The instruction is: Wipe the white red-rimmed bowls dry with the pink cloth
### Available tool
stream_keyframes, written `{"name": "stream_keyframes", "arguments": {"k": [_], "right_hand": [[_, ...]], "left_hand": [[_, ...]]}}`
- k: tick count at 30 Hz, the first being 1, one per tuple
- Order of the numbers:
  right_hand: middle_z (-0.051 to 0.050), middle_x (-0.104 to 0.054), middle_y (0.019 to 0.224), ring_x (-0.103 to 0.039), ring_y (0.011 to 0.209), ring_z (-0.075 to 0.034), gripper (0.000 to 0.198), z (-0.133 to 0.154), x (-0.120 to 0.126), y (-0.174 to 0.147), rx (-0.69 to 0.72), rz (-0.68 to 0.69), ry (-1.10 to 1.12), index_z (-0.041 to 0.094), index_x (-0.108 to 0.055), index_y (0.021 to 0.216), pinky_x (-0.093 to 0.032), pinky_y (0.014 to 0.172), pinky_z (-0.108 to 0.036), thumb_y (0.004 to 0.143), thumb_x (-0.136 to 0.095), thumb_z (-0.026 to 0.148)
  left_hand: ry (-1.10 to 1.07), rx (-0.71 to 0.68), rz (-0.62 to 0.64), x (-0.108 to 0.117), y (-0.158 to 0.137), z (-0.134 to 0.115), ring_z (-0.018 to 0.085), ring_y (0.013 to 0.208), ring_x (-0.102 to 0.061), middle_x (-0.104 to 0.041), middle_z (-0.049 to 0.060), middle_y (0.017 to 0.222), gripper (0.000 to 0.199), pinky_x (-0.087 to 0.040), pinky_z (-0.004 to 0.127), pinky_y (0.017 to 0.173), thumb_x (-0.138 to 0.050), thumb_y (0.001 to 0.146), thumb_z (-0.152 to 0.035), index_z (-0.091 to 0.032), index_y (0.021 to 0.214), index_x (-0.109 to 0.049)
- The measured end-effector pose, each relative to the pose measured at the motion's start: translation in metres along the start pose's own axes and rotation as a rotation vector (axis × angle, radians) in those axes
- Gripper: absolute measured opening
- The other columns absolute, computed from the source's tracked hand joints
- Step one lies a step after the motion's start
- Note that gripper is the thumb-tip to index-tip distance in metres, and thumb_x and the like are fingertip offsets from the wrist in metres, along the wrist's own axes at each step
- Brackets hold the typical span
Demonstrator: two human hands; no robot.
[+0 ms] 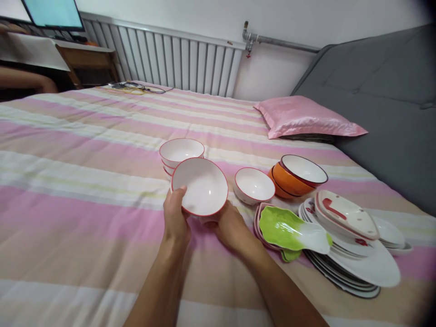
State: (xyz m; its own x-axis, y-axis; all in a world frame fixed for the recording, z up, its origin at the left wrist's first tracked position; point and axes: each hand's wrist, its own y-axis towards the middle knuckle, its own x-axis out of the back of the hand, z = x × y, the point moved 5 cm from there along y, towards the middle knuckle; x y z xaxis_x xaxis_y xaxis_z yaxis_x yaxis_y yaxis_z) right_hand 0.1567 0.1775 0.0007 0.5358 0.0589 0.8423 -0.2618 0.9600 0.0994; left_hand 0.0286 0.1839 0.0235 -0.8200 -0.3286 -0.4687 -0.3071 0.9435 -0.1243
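Note:
A white bowl with a red rim (204, 186) is tilted toward me, its glossy inside showing. My left hand (177, 218) grips it at the left, thumb over the rim and the other fingers behind. At its lower right, my right hand (231, 225) is closed against the underside, the fingertips hidden beneath. Just behind stands a stack of similar red-rimmed bowls (182, 150), partly covered by the held one. Another red-rimmed bowl (255, 185) sits alone on the bed, right of my hands.
Orange bowls (293, 179) are stacked at the right. Nearer lie green cabbage-shaped dishes (282, 227), piled plates (371, 268) and a patterned dish (347, 213). A pink pillow (306, 116) rests by the grey headboard (374, 81). Cables (139, 87) lie near the radiator (177, 56). Another person's leg (27, 79) shows at far left.

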Motion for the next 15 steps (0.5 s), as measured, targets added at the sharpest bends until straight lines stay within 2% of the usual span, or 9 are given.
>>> {"name": "stream_keyframes", "arguments": {"k": [3,6,8,10,12,15], "right_hand": [[-0.012,-0.068,0.108,-0.062,0.100,-0.025,0.025,-0.003,0.010,-0.001,-0.115,0.036,-0.034,0.019,-0.066,0.100,-0.043,0.073,-0.030,0.083,-0.050,0.015],[-0.011,-0.071,0.094,-0.065,0.091,-0.025,0.026,-0.002,0.038,-0.010,-0.200,0.009,-0.115,0.018,-0.065,0.097,-0.040,0.068,-0.029,0.081,-0.047,0.010],[-0.008,-0.071,0.096,-0.064,0.092,-0.026,0.028,0.001,0.062,-0.018,-0.196,-0.088,-0.137,0.023,-0.064,0.103,-0.040,0.067,-0.030,0.084,-0.046,0.013],[-0.008,-0.071,0.094,-0.064,0.088,-0.027,0.029,-0.002,0.086,-0.027,-0.264,-0.213,-0.175,0.024,-0.063,0.106,-0.042,0.067,-0.032,0.084,-0.047,0.015],[-0.008,-0.070,0.103,-0.063,0.094,-0.027,0.033,0.000,0.106,-0.034,-0.199,-0.415,-0.118,0.023,-0.062,0.111,-0.045,0.075,-0.036,0.083,-0.049,0.014],[-0.005,-0.064,0.116,-0.059,0.106,-0.023,0.039,0.006,0.117,-0.037,0.057,-0.597,0.070,0.026,-0.062,0.115,-0.046,0.089,-0.038,0.081,-0.051,0.011]], "left_hand": [[0.025,-0.001,0.022,-0.002,-0.001,-0.001,0.023,0.090,-0.062,-0.067,0.004,0.095,0.045,-0.049,0.028,0.072,-0.061,0.071,-0.042,-0.017,0.109,-0.064],[0.029,-0.002,0.004,0.000,0.000,-0.001,0.023,0.088,-0.063,-0.067,0.005,0.096,0.049,-0.050,0.029,0.070,-0.061,0.070,-0.043,-0.017,0.111,-0.063],[0.036,0.009,-0.015,0.001,0.000,0.000,0.023,0.087,-0.063,-0.067,0.005,0.097,0.050,-0.050,0.028,0.068,-0.061,0.070,-0.044,-0.017,0.113,-0.063],[0.054,0.007,-0.007,0.001,0.000,0.000,0.024,0.088,-0.063,-0.067,0.005,0.099,0.051,-0.049,0.027,0.065,-0.061,0.071,-0.044,-0.018,0.114,-0.063],[0.084,0.006,0.028,0.000,0.000,0.001,0.024,0.090,-0.063,-0.067,0.005,0.101,0.049,-0.048,0.025,0.061,-0.060,0.072,-0.045,-0.019,0.114,-0.063],[0.130,0.050,0.094,-0.001,0.001,0.007,0.025,0.088,-0.064,-0.068,0.006,0.098,0.050,-0.047,0.026,0.059,-0.061,0.072,-0.048,-0.018,0.112,-0.064]]}}
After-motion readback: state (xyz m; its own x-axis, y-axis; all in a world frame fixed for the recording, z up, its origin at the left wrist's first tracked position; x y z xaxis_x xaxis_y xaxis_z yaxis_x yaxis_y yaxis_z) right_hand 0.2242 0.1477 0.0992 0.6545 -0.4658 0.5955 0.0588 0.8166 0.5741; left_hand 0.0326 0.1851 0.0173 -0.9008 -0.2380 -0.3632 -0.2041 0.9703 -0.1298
